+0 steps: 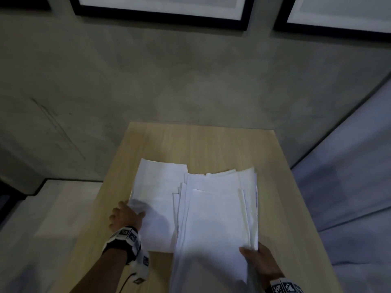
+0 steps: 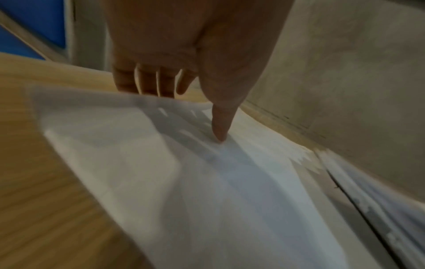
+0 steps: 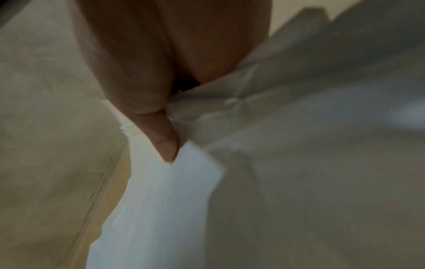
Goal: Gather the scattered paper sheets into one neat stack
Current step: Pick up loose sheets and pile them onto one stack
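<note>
**Op:** At the near edge of the table [image 1: 296, 208], my right hand [image 1: 262, 261] pinches the near right corner of the main pile [image 1: 213, 214]. In the right wrist view the thumb [image 3: 165, 138] sits on top of the paper; the fingers are hidden under it.

**Eng:** Left?

**Op:** Left hand [image 1: 124, 216] is further out, at the left edge of the loose sheet [image 1: 156, 187]. Thumb [image 2: 220, 123] on top, fingers [image 2: 147, 81] going under the lifted edge. So it grips that edge, lightly.

**Eng:** Where's the paper overall?

**Op:** All mid-table. The loose sheet lies left of the pile, its right side tucked under the pile. The pile itself is fanned, with edges stepped at the far end and on both sides.

**Eng:** Plan?

**Op:** My read: lift the loose sheet clear, lay it on the pile, keep the right-hand pinch as anchor so the pile doesn't skid. Then stand the lot on edge and tap it square. One thin sheet will flop, so support it flat from below.

**Eng:** Counts?

**Op:** One pile, at least five staggered edges showing; exact sheet number I can't tell. One sheet apart, possibly more under it. Two hands. Three dark picture frames [image 1: 163, 11] on the far wall.
</note>
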### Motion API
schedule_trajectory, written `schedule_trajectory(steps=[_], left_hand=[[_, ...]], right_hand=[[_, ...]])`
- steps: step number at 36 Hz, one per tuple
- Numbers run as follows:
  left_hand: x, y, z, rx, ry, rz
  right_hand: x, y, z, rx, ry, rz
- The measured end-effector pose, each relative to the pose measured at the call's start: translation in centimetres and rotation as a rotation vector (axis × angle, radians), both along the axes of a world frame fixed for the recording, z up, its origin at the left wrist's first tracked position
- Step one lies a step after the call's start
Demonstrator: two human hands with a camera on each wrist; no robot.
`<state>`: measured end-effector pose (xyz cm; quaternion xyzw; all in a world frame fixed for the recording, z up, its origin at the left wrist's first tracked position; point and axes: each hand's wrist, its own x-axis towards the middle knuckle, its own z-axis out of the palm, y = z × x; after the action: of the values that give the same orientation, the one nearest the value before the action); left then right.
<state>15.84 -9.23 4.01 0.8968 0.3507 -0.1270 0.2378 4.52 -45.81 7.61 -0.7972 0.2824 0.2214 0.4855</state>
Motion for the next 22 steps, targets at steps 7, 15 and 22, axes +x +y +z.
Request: schedule_trajectory(steps=[7,15,22], left_hand=[[-0.8,0.6,-0.6,-0.158,-0.054,-0.097],[-3.3,0.2,0.1,-0.427,-0.058,-0.074],[-8.2,-1.6,0.6,-0.779,0.093,-0.040]], right_hand=[[-0.1,1.1,-2.3,0.062,0.043,-0.119],[0.3,1.6,-0.4,0.222,-0.140,-0.301],[2.1,3.1,0.3,0.415,-0.196,-0.328]])
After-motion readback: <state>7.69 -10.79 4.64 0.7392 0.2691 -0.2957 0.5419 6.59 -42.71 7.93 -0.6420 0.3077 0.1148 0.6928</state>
